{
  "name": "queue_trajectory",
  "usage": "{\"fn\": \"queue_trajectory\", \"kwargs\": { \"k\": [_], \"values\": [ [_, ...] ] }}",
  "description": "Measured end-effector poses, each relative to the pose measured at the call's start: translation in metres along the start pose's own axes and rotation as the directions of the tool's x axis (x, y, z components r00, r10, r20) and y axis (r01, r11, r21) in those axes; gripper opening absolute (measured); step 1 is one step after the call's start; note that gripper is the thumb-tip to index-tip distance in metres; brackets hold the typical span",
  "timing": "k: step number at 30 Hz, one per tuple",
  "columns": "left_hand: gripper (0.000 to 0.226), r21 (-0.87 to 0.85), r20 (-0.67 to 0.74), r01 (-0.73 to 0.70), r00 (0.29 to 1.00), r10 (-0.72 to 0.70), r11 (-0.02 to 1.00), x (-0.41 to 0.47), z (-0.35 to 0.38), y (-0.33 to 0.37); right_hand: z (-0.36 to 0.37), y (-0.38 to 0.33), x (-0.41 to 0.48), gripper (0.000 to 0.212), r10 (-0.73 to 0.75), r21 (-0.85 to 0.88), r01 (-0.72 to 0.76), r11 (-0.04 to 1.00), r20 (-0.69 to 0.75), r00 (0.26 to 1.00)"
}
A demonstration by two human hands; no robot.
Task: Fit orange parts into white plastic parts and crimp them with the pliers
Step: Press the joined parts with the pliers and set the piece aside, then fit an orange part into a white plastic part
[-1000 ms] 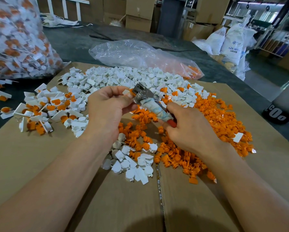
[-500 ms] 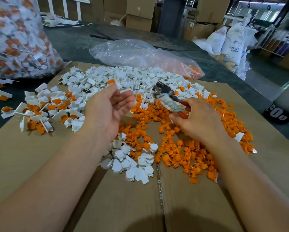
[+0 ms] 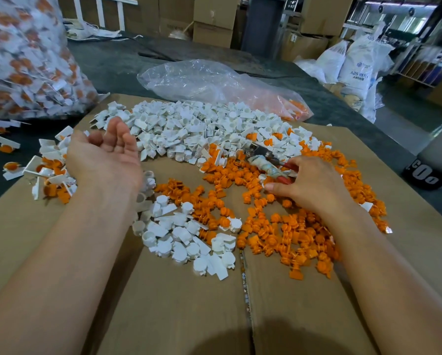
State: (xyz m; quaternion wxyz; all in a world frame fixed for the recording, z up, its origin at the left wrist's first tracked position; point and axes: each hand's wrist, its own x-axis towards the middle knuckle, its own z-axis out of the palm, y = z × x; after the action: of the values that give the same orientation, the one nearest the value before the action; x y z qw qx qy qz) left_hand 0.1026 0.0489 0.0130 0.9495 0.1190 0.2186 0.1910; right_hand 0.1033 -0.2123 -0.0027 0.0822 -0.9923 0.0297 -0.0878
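We see the left hand (image 3: 107,155) turned palm up, fingers loosely spread and holding nothing, above a scatter of white pieces already fitted with orange inserts (image 3: 52,176). The right hand (image 3: 309,183) curls round the red handles of the steel pliers (image 3: 262,156), one handle bound in tape. Its thumb reaches down among the small orange moulded plastic parts (image 3: 278,226) heaped on the brown cardboard surface (image 3: 163,303). Beyond them lies a wide heap of small white plastic parts (image 3: 202,129), each a cup with a flat tab. We judge both kinds light, stiff and smooth, apt to skid away. They look best pinched in the fingertips, the white one by its flat tab. The pliers look heavier and are best gripped at the taped handle.
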Motion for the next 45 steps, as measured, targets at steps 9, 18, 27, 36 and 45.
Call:
{"fn": "queue_trajectory", "kwargs": {
  "k": [9, 18, 27, 36, 45],
  "values": [
    [0.006, 0.806, 0.278, -0.161, 0.953, -0.124, 0.57, -0.01, 0.001, -0.022, 0.003, -0.001, -0.001, 0.087, 0.001, -0.047, 0.003, 0.999, 0.071, 0.997],
    [0.018, 0.679, 0.586, -0.696, 0.706, -0.398, -0.233, -0.019, -0.012, -0.034, 0.002, -0.001, -0.003, 0.086, 0.013, -0.048, -0.008, 0.999, 0.104, 0.994],
    [0.031, 0.677, 0.48, -0.719, 0.592, -0.647, -0.155, -0.024, -0.009, -0.027, -0.003, -0.006, -0.005, 0.074, -0.037, -0.001, 0.037, 0.999, 0.006, 0.999],
    [0.038, 0.681, 0.373, -0.7, 0.585, -0.72, -0.216, -0.017, -0.007, -0.014, -0.016, -0.04, -0.034, 0.023, -0.592, 0.441, 0.448, 0.778, 0.273, 0.758],
    [0.039, 0.61, 0.476, -0.76, 0.578, -0.663, -0.224, -0.021, -0.009, -0.027, -0.007, -0.044, -0.033, 0.021, -0.603, 0.329, 0.52, 0.788, 0.242, 0.76]
  ]
}}
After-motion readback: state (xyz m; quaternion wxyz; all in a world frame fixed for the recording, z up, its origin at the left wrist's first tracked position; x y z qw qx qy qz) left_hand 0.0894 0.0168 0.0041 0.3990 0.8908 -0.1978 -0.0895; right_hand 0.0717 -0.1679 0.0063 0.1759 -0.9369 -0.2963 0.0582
